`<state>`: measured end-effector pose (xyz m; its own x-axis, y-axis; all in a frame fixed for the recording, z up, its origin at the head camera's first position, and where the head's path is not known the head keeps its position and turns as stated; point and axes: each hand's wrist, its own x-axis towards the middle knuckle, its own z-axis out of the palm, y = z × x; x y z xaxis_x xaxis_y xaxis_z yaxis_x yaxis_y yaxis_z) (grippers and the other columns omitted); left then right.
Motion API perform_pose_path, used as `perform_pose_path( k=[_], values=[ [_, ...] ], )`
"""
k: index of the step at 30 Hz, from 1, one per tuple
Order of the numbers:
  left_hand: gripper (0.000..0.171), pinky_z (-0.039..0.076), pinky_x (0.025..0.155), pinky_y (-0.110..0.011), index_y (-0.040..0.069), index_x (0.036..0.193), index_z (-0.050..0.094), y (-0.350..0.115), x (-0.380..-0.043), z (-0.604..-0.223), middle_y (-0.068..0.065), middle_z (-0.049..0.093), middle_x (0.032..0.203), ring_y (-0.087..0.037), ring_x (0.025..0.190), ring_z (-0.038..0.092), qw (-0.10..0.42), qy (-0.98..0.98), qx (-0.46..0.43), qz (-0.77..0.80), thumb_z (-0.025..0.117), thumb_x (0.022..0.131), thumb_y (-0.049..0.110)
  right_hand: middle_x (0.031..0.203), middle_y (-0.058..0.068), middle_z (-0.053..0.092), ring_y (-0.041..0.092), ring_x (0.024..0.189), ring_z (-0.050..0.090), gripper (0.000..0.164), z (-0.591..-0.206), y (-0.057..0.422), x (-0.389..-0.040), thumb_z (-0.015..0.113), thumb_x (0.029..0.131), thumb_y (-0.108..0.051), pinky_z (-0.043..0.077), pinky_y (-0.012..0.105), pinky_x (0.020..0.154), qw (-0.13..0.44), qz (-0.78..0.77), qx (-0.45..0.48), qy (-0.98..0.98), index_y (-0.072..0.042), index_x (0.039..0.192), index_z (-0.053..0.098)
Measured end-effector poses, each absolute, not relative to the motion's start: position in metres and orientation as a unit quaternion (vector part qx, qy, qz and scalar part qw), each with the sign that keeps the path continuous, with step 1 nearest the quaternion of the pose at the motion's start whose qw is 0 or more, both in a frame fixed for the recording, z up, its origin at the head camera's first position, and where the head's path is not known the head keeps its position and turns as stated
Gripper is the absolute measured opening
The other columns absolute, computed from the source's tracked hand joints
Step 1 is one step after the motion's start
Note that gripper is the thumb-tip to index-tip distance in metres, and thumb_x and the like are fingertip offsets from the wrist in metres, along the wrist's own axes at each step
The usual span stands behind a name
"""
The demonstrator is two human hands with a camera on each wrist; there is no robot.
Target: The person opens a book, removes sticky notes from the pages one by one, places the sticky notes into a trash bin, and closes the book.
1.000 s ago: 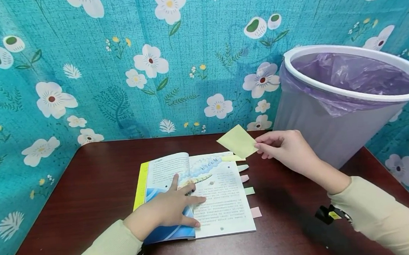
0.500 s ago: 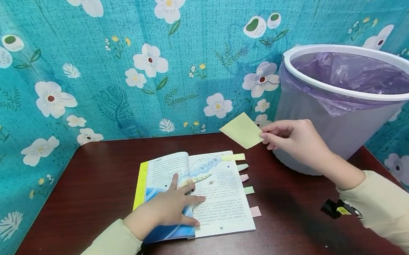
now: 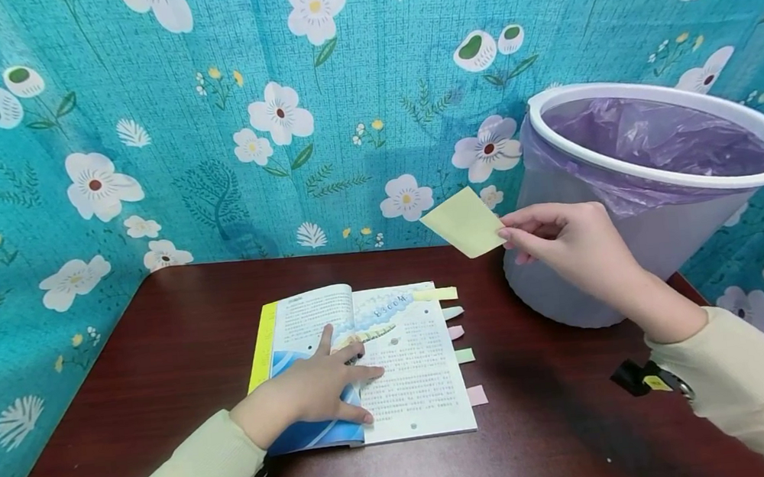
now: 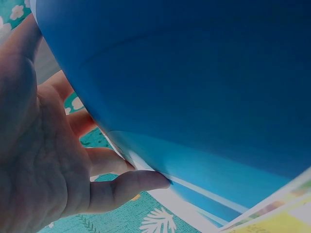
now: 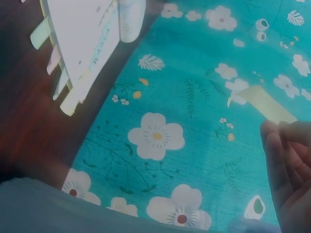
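Note:
An open book (image 3: 416,381) lies on the table, with several coloured page tabs (image 3: 465,355) sticking out along its right edge. My left hand (image 3: 316,387) rests on it near the spine, fingers spread; in the left wrist view the same hand (image 4: 48,145) lies against the blue left page (image 4: 194,87). My right hand (image 3: 572,247) pinches a pale yellow sticky note (image 3: 465,223) by one corner between thumb and fingers. The note hangs in the air above and right of the book, in front of the bin. In the right wrist view the note (image 5: 269,104) shows at the fingertips.
A grey wastebasket (image 3: 579,281) lined with a purple bag (image 3: 663,142) stands at the back right, its mouth above the right hand. Behind the dark wooden table (image 3: 179,350) hangs a teal flowered cloth (image 3: 199,133).
My right hand has risen and moved to the right with the sticky note, away from the book's top right corner. My left hand has stayed in place on the book.

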<state>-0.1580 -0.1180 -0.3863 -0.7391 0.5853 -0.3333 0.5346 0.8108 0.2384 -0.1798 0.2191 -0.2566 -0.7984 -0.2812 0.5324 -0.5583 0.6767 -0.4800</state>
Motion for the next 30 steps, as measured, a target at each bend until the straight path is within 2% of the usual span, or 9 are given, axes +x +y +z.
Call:
perform_pose_path(
  k=[4, 13, 21, 30],
  values=[
    [0.067, 0.050, 0.083, -0.057, 0.040, 0.138, 0.050, -0.117, -0.158, -0.387, -0.004, 0.032, 0.154, -0.050, 0.139, 0.001, 0.202, 0.931, 0.297, 0.063, 0.068, 0.078, 0.064, 0.069, 0.001, 0.070, 0.005, 0.058, 0.061, 0.017, -0.249, 0.222, -0.179, 0.075, 0.085, -0.009, 0.046, 0.010, 0.062, 0.222, 0.316, 0.231, -0.893, -0.010, 0.102, 0.075],
    [0.067, 0.050, 0.084, -0.058, 0.039, 0.138, 0.051, -0.117, -0.159, -0.385, -0.005, 0.032, 0.154, -0.051, 0.139, 0.002, 0.197, 0.932, 0.299, 0.058, 0.069, 0.078, 0.063, 0.080, 0.009, 0.072, 0.003, 0.058, 0.063, 0.019, -0.229, 0.225, -0.177, 0.075, 0.084, -0.007, 0.047, 0.008, 0.062, 0.238, 0.330, 0.220, -0.886, -0.007, 0.103, 0.074],
    [0.068, 0.050, 0.082, -0.058, 0.040, 0.138, 0.050, -0.118, -0.159, -0.386, -0.004, 0.032, 0.154, -0.051, 0.139, 0.002, 0.200, 0.931, 0.299, 0.058, 0.069, 0.077, 0.064, 0.073, -0.022, 0.066, 0.003, 0.060, 0.064, 0.018, -0.217, 0.231, -0.174, 0.074, 0.085, -0.009, 0.048, 0.008, 0.064, 0.254, 0.359, 0.196, -0.876, -0.008, 0.103, 0.074],
    [0.067, 0.050, 0.083, -0.058, 0.039, 0.139, 0.050, -0.118, -0.159, -0.386, -0.005, 0.031, 0.155, -0.052, 0.139, 0.002, 0.201, 0.930, 0.304, 0.057, 0.068, 0.079, 0.064, 0.074, -0.023, 0.066, 0.000, 0.062, 0.065, 0.023, -0.205, 0.238, -0.174, 0.074, 0.085, -0.008, 0.047, 0.007, 0.068, 0.274, 0.386, 0.171, -0.864, -0.004, 0.108, 0.071]
  ],
)
